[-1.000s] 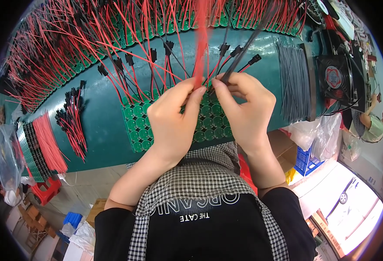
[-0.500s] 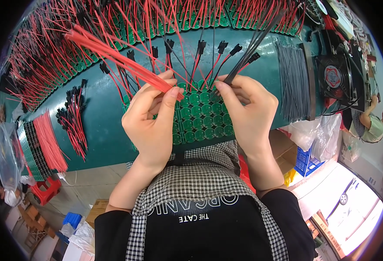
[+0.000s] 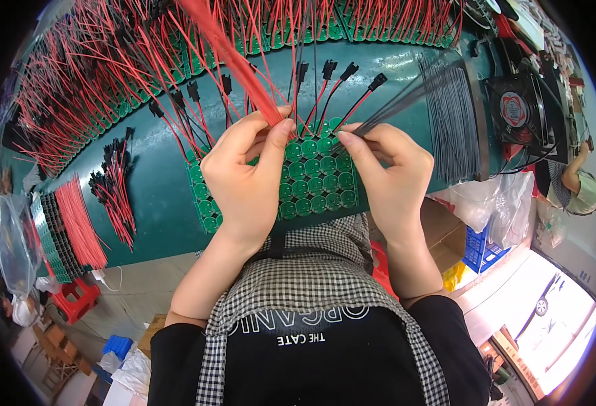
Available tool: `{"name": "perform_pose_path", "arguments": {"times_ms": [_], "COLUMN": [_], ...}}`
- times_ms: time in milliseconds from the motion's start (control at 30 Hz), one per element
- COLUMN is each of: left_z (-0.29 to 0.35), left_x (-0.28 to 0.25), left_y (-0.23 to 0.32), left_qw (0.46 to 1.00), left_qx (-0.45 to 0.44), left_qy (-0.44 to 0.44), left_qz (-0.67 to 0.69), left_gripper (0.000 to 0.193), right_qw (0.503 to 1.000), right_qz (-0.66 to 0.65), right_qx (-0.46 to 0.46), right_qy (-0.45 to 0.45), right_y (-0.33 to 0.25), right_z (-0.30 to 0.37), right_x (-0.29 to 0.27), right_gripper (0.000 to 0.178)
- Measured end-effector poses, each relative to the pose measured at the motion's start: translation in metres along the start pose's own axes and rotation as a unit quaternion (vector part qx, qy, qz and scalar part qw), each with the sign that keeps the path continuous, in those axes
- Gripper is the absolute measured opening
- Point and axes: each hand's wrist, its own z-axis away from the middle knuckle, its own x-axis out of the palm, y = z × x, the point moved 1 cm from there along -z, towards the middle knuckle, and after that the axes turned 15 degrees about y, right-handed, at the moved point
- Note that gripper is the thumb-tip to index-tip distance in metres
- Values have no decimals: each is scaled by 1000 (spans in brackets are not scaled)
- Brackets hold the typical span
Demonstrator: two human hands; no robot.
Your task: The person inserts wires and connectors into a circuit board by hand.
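Note:
Between the thumb and fingers of my left hand (image 3: 247,176) is a bundle of red wires (image 3: 233,57), slanting up and away to the left. My right hand (image 3: 396,166) pinches a bundle of black wires (image 3: 406,100) that fans out to the right. Both hands are at the far edge of a panel of round green circuit boards (image 3: 318,177), partly covered by my left hand. Red and black leads with black plug connectors (image 3: 328,70) rise from that edge. The wire ends at my fingertips are too small to make out.
On the green table (image 3: 166,227) lie red wires (image 3: 82,220), a bunch of connector leads (image 3: 116,186) and stacked boards (image 3: 55,240) at left. Black wires (image 3: 452,125) and a fan (image 3: 518,111) are at right. Wired boards (image 3: 271,42) line the far side. Another person (image 3: 575,183) is far right.
The red bundle has swung to a steeper slant, and my left hand has moved slightly right. In my right hand the black bundle has tipped over to the right, lying flatter.

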Motion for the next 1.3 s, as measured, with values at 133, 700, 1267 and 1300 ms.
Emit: {"name": "perform_pose_path", "arguments": {"times_ms": [133,700,1267,1300], "left_z": [0,7,7,7], "left_x": [-3,17,20,20], "left_y": [-5,-7,-8,-9], "left_qw": [1000,997,981,981], "left_qx": [22,51,160,160], "left_qy": [6,-17,-5,-5], "left_qz": [-7,-48,-106,-106], "left_gripper": [11,10,9,9], "right_qw": [1000,994,995,994], "right_qz": [-16,6,29,31], "right_qx": [17,-106,-99,-103], "right_qy": [8,12,1,4], "right_y": [4,18,16,17], "right_z": [-3,-11,-12,-11], "right_x": [-4,3,7,7], "right_gripper": [8,10,9,9]}}
